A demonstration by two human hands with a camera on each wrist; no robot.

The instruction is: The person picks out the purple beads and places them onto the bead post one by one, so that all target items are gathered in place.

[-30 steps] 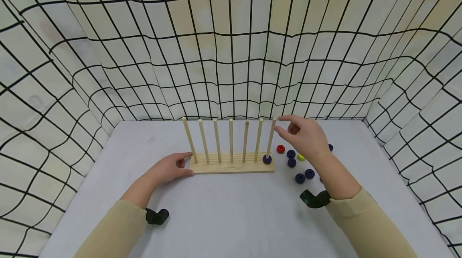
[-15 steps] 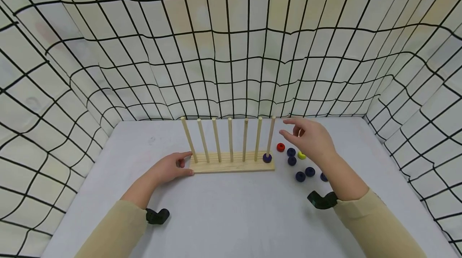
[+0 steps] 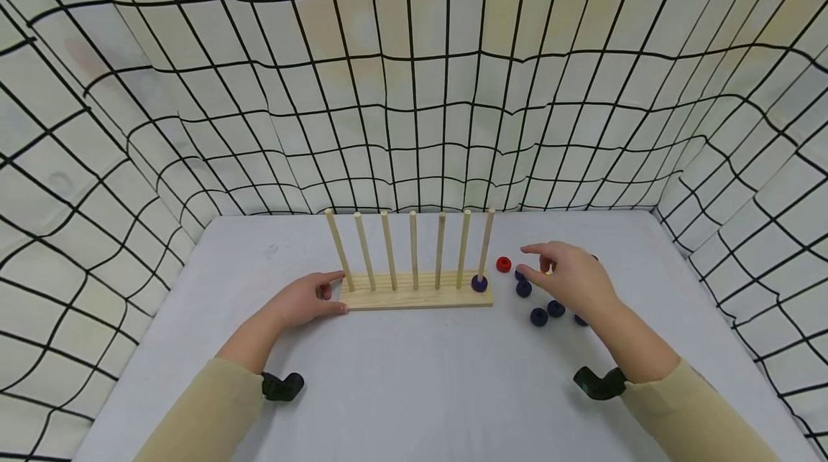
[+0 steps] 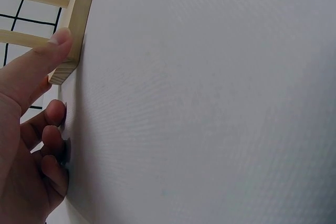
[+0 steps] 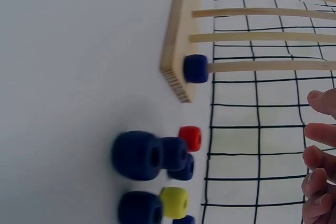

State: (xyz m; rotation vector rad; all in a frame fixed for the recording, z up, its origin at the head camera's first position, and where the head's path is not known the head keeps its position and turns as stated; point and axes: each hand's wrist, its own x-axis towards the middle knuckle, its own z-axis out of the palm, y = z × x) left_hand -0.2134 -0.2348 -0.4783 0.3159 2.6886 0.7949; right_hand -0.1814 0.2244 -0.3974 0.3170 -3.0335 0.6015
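A wooden peg rack point(image 3: 414, 298) with a row of upright dowels stands at the table's middle. My left hand point(image 3: 300, 300) holds its left end, thumb on the front edge and index finger behind; in the left wrist view the thumb point(image 4: 62, 38) lies against the wood. One dark blue bead point(image 3: 479, 283) sits at the foot of the rightmost peg. To the right, my right hand point(image 3: 572, 275) hovers above loose beads with thumb and index finger apart and nothing between them. Below it lie several blue beads point(image 3: 539, 317) and a yellow bead point(image 5: 175, 202), mostly hidden in the head view.
A red bead point(image 3: 504, 264) lies just right of the rack. The white table point(image 3: 414, 390) is enclosed at the back and sides by black netting point(image 3: 414, 106) in front of pale walls. Each wrist carries a black camera mount point(image 3: 282, 386).
My right hand has moved from the top of the rightmost peg rightward and down over the loose beads. The left hand has stayed on the rack's end.
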